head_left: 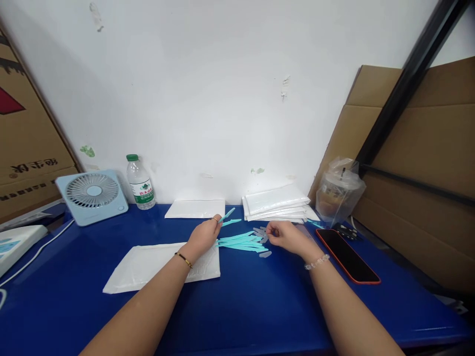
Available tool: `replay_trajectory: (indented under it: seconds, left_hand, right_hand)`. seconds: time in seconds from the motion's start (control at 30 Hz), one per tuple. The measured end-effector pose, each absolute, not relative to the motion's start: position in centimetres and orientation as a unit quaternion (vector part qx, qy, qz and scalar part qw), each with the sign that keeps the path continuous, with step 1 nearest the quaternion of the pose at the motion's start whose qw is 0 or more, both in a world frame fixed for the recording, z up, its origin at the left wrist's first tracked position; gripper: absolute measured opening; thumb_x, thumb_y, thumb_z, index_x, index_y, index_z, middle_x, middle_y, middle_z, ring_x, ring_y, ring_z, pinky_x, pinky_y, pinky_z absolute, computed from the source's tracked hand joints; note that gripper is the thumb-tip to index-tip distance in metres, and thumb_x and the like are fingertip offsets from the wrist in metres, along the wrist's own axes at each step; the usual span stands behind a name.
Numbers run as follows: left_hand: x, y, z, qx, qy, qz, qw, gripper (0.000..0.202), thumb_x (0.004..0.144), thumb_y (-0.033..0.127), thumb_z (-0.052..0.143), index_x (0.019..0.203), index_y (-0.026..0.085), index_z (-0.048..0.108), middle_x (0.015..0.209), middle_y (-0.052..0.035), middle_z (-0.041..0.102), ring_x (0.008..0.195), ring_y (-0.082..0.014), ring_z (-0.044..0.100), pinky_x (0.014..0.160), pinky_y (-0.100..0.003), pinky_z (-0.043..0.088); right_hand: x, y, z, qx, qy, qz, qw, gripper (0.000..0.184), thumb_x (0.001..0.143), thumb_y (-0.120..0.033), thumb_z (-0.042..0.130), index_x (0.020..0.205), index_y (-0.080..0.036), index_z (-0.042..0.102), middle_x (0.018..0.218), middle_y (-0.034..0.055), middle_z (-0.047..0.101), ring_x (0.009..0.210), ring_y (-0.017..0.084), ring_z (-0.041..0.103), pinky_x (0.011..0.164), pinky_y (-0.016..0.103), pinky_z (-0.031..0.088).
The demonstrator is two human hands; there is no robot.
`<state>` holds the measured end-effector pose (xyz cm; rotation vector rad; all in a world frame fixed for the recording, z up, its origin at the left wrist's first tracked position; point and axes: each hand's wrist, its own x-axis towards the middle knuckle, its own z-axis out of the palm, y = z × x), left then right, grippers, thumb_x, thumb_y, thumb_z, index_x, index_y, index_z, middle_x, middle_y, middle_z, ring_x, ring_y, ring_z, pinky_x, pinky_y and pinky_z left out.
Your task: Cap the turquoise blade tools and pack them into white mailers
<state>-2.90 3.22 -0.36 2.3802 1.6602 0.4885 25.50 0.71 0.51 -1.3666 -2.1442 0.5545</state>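
Note:
My left hand (203, 238) is closed around a slim turquoise eyebrow razor (227, 214), whose end points up and to the right. Another turquoise razor lies just beyond it, and several more form a pile of razors (241, 241) between my hands. My right hand (285, 236) is pinched beside some small clear plastic caps (265, 254) at the pile's right end. Whatever its fingertips may hold is too small or hidden to make out. Under my left hand and wrist lies a white padded envelope (148, 264), partly covered by my arm.
On the blue table (245, 316), a stack of white envelopes (276, 203) and a flat white packet (195, 208) lie by the wall. A fan (92, 197) and water bottle (141, 184) stand left. A phone (348, 255) and bagged drink cup (338, 193) are right.

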Motion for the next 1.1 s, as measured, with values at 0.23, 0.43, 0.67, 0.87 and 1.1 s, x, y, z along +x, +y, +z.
replay_trajectory:
  seconds: [0.23,0.43,0.67,0.87,1.1]
  left_hand:
    - [-1.4,1.6,0.0,0.842,0.458,0.224,0.173,0.042,0.094,0.045,0.017,0.091,0.022,0.052,0.084,-0.0027,0.059,0.08,-0.0179,0.055,0.069,-0.027,0.04]
    - [-1.2,1.6,-0.3,0.846,0.453,0.211,0.187,0.032,0.093,0.041,0.024,0.081,0.021,0.046,0.072,0.001,0.051,0.067,-0.0155,0.051,0.063,-0.026,0.037]
    - [-1.0,1.9,-0.7,0.83,0.424,0.243,0.269,0.033,0.093,0.042,0.025,0.076,0.02,0.043,0.073,0.0029,0.051,0.066,-0.0123,0.047,0.061,-0.023,0.036]
    - [-0.9,1.5,-0.1,0.816,0.428,0.242,0.303,0.035,0.092,0.044,0.027,0.073,0.019,0.042,0.071,0.0033,0.051,0.068,-0.0121,0.049,0.059,-0.023,0.035]
    - [-0.7,1.0,0.5,0.841,0.416,0.218,0.268,0.037,0.093,0.043,0.026,0.074,0.019,0.047,0.075,0.0008,0.056,0.071,-0.0138,0.052,0.061,-0.024,0.037]
  right_hand:
    - [24.1,1.3,0.3,-0.467,-0.641,0.397,0.461,0.023,0.076,-0.035,0.06,0.092,-0.018,0.058,0.071,-0.0003,0.061,0.061,0.015,0.064,0.055,0.025,0.046]
    - [23.1,1.4,0.0,-0.447,-0.557,0.447,0.539,0.031,0.069,-0.042,0.069,0.083,-0.017,0.056,0.073,0.003,0.063,0.069,0.018,0.066,0.053,0.023,0.045]
    - [22.6,1.1,0.1,-0.404,-0.551,0.478,0.551,0.029,0.071,-0.039,0.07,0.085,-0.017,0.058,0.076,0.0024,0.064,0.075,0.017,0.066,0.063,0.024,0.047]
    - [22.0,0.9,0.0,-0.4,-0.589,0.452,0.537,0.026,0.074,-0.039,0.068,0.084,-0.017,0.058,0.073,0.0014,0.063,0.074,0.016,0.065,0.065,0.026,0.047]
    - [21.4,1.0,-0.6,-0.404,-0.661,0.422,0.47,0.025,0.075,-0.04,0.065,0.086,-0.018,0.061,0.076,0.0019,0.064,0.07,0.014,0.06,0.067,0.028,0.049]
